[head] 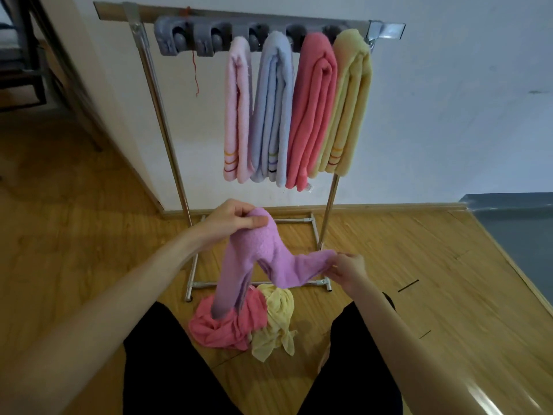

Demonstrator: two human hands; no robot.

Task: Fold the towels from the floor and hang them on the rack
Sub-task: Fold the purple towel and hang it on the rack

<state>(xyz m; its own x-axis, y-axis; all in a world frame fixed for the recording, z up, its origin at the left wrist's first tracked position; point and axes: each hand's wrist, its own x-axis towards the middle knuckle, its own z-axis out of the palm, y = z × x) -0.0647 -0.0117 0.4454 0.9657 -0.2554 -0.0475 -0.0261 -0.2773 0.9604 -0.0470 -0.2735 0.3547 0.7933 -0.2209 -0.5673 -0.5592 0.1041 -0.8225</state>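
The person crouches in front of a metal rack (pixel 167 121) that stands against the white wall. The left hand (pixel 232 221) pinches one end of a purple towel (pixel 269 256), thumb on top, lifted high. The right hand (pixel 348 268) pinches another corner of it, lower and off to the right. The towel sags between the two hands, and one long end hangs down onto a crumpled pink towel (pixel 221 327) lying on the wooden floor (pixel 419 295). A crumpled yellow towel (pixel 275 322) lies touching the pink one. Four folded towels hang side by side on the rack: light pink (pixel 238 115), pale blue (pixel 273 115), coral (pixel 312 115) and yellow (pixel 348 109).
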